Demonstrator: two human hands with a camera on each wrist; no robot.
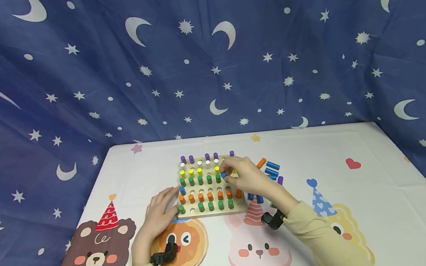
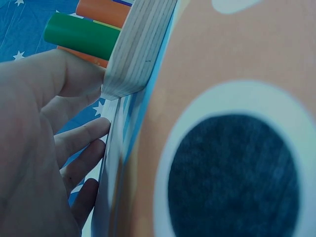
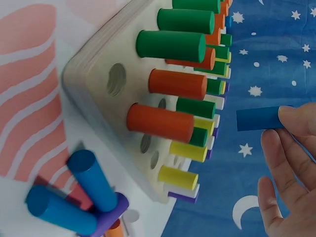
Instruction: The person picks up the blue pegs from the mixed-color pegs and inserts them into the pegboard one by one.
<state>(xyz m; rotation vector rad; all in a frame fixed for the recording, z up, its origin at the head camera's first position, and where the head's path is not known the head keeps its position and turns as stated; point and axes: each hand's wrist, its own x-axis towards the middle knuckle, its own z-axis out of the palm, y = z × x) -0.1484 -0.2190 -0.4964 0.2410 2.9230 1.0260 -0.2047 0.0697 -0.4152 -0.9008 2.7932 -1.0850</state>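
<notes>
A wooden pegboard [image 1: 212, 213] lies on the table with rows of green, orange, yellow, white and purple pegs standing in its holes. One blue peg [image 1: 182, 191] stands at the left end of a row whose other holes look bare. At the board's left side rests my left hand [image 1: 159, 211]; in the left wrist view its thumb touches the board's corner and the other fingers lie loosely extended. My right hand [image 1: 243, 176] pinches a blue peg [image 3: 256, 118] between thumb and fingertips, above the right part of the board. In the right wrist view this peg is apart from the board.
Right of the board lie several loose blue pegs [image 1: 272, 172], with an orange peg [image 1: 261, 163] and a purple peg [image 1: 280, 180] among them. The white tablecloth [image 1: 396, 199] carries printed cartoon animals. A blue star-patterned curtain [image 1: 204, 63] hangs behind the table.
</notes>
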